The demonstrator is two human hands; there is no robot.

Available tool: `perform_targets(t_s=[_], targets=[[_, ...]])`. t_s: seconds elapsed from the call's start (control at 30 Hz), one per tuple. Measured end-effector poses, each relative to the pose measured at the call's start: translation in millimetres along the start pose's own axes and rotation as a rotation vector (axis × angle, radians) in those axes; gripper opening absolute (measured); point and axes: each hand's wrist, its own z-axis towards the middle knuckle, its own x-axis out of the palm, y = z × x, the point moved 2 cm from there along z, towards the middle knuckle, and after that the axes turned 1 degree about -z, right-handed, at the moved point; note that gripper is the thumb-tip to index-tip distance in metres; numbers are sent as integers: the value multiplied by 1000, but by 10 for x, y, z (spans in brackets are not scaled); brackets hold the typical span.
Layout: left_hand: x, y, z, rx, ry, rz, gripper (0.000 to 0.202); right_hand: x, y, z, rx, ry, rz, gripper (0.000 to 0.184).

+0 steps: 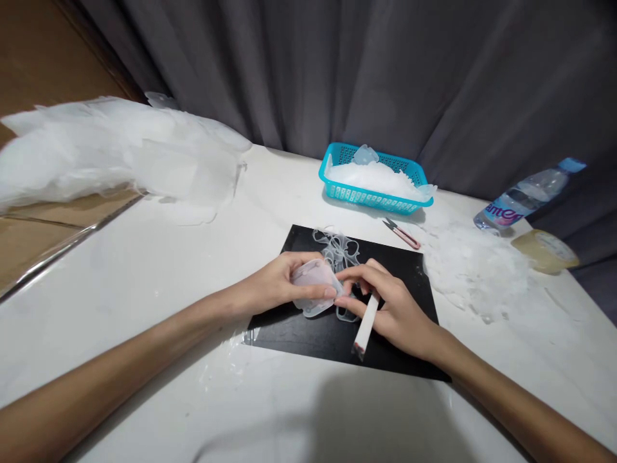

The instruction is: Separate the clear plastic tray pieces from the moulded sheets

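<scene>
Head view: the left hand [274,283] is closed around a small translucent moulded plastic shell [313,283], thumb along its near edge and fingers curled over the top. It holds the shell just above a flat black rectangular mat [308,331] on the white counter [144,270]. The right hand [395,308] grips a slim white stick-shaped tool with a red end [366,325] against its palm, and its forefinger and thumb touch the shell's right rim.

The shell looks very light, thin and springy. It is probably slick and easy to dent, so its rim and corners seem the firmest places to pinch.

A tangle of clear plastic trimmings [340,247] lies on the mat just behind the hands. Farther back are a turquoise slotted plastic basket [376,196] of similar clear pieces, pink thread snips [402,235] and a clear water bottle [525,196] lying on its side. A heap of clear plastic sheets [110,151] is at far left.
</scene>
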Motion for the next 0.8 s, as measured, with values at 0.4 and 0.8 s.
perform_targets(t_s=[0.4,0.8], targets=[[-10,23,-14,-82,119,10,37,13,-55,-5,-23,-12,17,4],[1,95,23,-87,91,49,29,90,-55,-34,-39,-31,-77,9]])
